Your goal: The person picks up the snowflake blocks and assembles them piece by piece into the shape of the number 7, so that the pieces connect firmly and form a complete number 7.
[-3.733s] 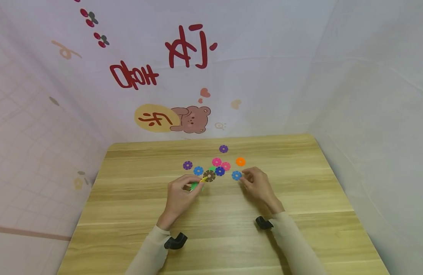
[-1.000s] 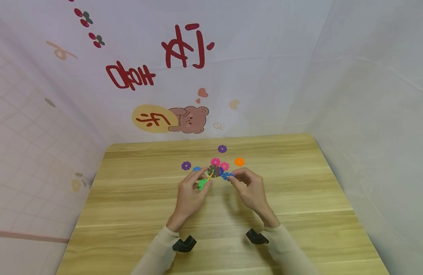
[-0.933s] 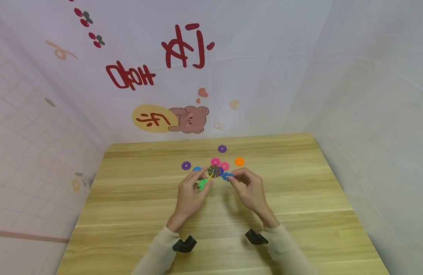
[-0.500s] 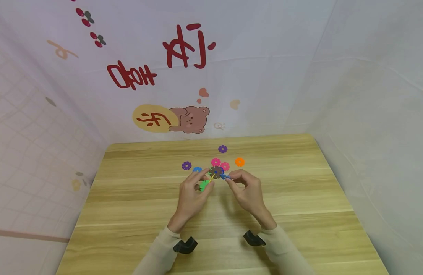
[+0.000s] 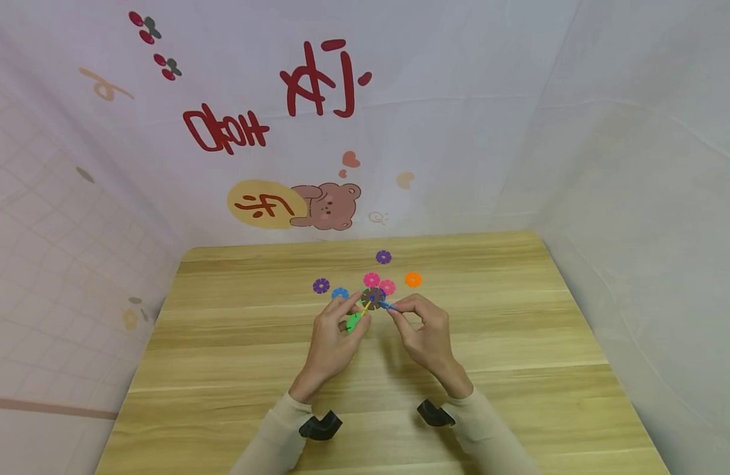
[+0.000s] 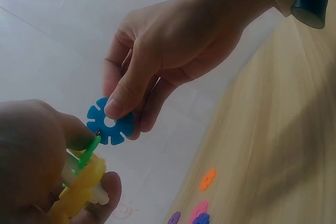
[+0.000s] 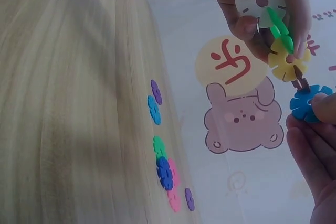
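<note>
Where the pale cloth backdrop (image 5: 459,132) fills the upper half of your head view, it meets the wooden table (image 5: 222,330) across the lower half, with a printed bear (image 5: 335,210) just up and left of centre. Your left hand (image 5: 333,340), below centre, grips a chain of slotted discs (image 7: 277,24): running down the upper right of your right wrist view, you see a white disc (image 7: 248,4), a green disc (image 7: 286,43), a yellow disc (image 7: 283,70) and the edge of a brown disc (image 5: 373,291). Your right hand (image 5: 428,336), farther right, pinches a light-blue disc (image 6: 124,127) between thumb and fingers, up against the brown one; that join is dim, so you can't tell whether it is slotted in. Beyond your hands, mid-frame in the head view, loose discs lie on the table: an orange disc (image 5: 408,280) at right, two overlapping pink discs (image 5: 367,280) near the middle, and purple discs (image 5: 316,286) above and left.
</note>
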Demonstrator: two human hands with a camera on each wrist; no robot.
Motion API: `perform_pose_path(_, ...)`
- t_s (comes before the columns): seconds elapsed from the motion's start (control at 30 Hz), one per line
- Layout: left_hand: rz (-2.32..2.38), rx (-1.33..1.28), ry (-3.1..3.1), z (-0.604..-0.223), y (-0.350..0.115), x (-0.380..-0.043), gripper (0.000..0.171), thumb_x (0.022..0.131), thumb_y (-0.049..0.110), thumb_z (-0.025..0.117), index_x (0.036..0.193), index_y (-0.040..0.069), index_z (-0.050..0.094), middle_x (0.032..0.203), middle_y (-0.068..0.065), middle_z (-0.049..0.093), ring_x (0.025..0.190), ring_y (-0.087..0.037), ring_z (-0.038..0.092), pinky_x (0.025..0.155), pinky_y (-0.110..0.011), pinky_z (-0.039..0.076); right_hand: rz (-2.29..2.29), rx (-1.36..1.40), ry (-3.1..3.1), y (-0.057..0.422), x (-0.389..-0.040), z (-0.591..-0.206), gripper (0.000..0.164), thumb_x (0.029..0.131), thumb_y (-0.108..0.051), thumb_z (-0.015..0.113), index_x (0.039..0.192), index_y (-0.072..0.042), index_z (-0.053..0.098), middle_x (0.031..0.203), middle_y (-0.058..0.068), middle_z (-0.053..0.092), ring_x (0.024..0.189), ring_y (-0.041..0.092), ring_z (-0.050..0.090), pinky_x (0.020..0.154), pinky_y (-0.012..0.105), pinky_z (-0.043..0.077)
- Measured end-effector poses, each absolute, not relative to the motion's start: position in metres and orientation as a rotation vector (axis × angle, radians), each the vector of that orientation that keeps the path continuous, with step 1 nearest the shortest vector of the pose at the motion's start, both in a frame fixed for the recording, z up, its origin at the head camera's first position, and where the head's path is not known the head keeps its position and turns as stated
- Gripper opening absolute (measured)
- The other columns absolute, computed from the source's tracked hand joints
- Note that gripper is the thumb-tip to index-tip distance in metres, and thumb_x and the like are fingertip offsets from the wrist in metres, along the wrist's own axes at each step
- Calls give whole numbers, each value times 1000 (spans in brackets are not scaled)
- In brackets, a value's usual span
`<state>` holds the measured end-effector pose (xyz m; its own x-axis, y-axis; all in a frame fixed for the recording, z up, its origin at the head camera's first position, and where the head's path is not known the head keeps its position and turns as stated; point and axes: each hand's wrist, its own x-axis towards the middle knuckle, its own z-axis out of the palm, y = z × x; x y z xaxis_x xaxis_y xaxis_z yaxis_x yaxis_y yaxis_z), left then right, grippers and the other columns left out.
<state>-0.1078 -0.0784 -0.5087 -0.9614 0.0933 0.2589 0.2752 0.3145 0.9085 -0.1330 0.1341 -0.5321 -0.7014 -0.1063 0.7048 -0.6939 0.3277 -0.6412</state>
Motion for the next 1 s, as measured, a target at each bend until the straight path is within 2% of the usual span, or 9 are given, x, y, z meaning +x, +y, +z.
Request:
perform_pose_path(0.1, -1746, -353, -2422, -507, -78, -107, 52, 105, 8, 80, 154, 1, 67, 106, -9, 69, 116, -27, 77, 93, -24, 67, 1386, 702, -2041, 135, -133, -532, 20, 88, 14, 87, 92, -2, 78, 90, 11, 82, 81, 31, 83, 91, 15, 65)
perform_pose_path(0.2, -1724, -377, -2422, -507, -78, -108, 51, 105, 9, 80, 154, 2, 67, 105, -11, 68, 106, -22, 73, 88, -21, 66, 1386, 698, -2036, 135, -133, -532, 19, 88, 14, 87, 91, -2, 78, 89, 11, 83, 80, 30, 83, 90, 15, 65)
perform_pose_path(0.37, -1671, -429, -2414, -506, -77, -108, 50, 104, 9, 80, 152, 1, 68, 103, -19, 67, 90, -27, 63, 78, -26, 62, 1356, 703, -2010, 135, -133, -529, 21, 86, 15, 88, 89, -3, 78, 86, 11, 82, 76, 29, 82, 83, 19, 67)
perform_pose_path(0.53, -1660, -450, -2394, -506, -75, -109, 49, 103, 6, 80, 151, -2, 69, 101, -17, 66, 90, -25, 64, 78, -23, 61, 1321, 702, -1989, 135, -133, -529, 22, 83, 17, 88, 88, -2, 77, 84, 13, 82, 72, 30, 81, 78, 22, 68)
perform_pose_path(0.67, -1644, -467, -2382, -506, -71, -110, 49, 102, 4, 79, 150, -3, 69, 101, -20, 67, 85, -16, 58, 73, -18, 54, 1315, 677, -1980, 135, -133, -531, 21, 82, 17, 88, 87, -1, 77, 82, 14, 82, 71, 30, 81, 76, 23, 68)
perform_pose_path(0.77, -1639, -462, -2387, -505, -69, -110, 49, 102, 5, 80, 150, -2, 69, 100, -17, 67, 84, -10, 54, 71, -18, 53, 1315, 652, -1976, 135, -133, -532, 20, 83, 16, 87, 86, -1, 77, 82, 14, 82, 70, 30, 80, 75, 24, 68)
perform_pose_path(1.0, -1667, -427, -2378, -504, -65, -109, 50, 102, 5, 80, 150, -1, 69, 101, -19, 69, 86, -14, 59, 73, -19, 59, 1312, 644, -1977, 135, -135, -532, 20, 84, 17, 87, 87, -1, 77, 81, 13, 82, 69, 29, 80, 74, 24, 68)
